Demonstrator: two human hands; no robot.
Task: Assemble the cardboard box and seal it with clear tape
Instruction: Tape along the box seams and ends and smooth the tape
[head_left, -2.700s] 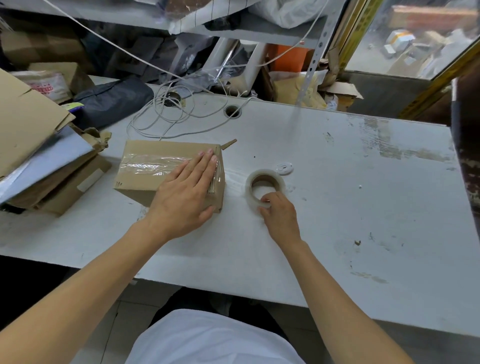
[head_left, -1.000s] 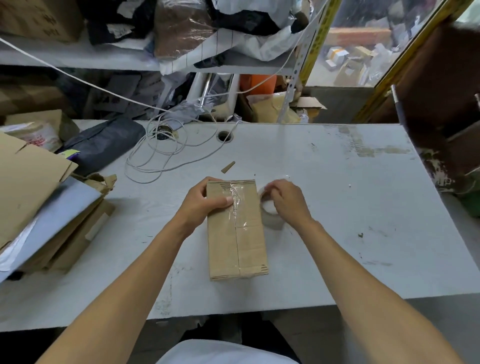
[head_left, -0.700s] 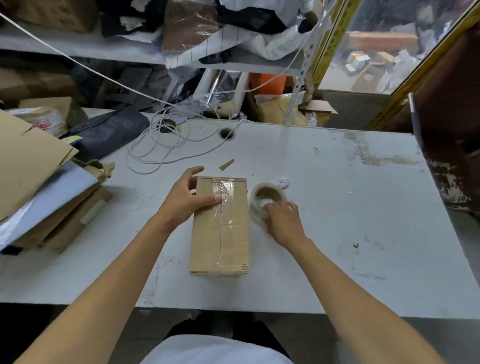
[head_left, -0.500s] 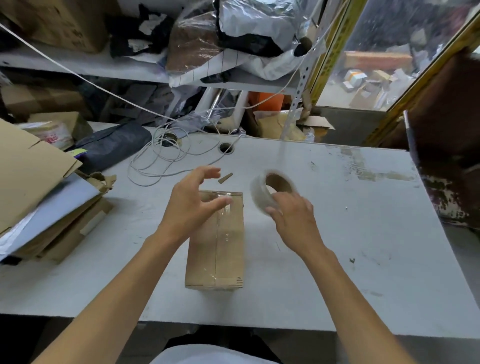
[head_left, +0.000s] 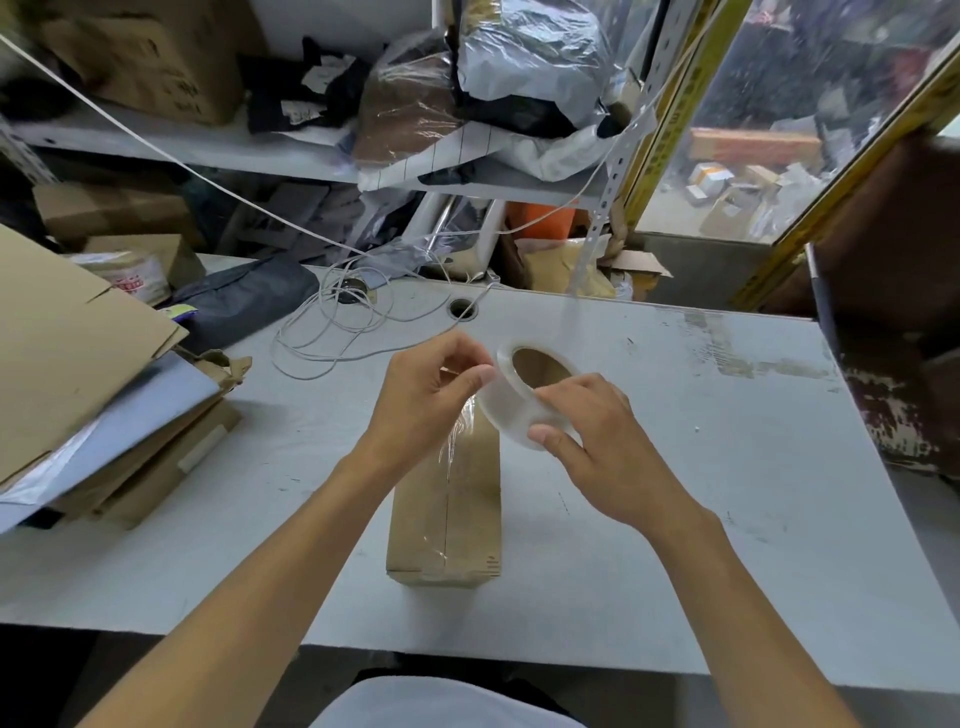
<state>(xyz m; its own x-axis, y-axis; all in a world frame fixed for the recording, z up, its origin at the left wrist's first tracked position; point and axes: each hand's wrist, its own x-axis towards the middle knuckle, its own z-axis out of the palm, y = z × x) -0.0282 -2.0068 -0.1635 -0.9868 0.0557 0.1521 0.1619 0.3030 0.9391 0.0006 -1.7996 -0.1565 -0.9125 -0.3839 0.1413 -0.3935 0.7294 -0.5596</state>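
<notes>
The right hand (head_left: 597, 441) now holds the tape roll (head_left: 524, 400) raised above the cardboard box (head_left: 447, 514), its grip curled round the rim. The left hand (head_left: 421, 400), off the box since a moment ago, pinches at the roll's left edge. The box lies taped on the worktop (head_left: 727, 467), long side running near to far.

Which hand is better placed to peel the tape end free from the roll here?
Left. The left hand pinches at the tape roll's edge, while the right hand grips the roll.
</notes>
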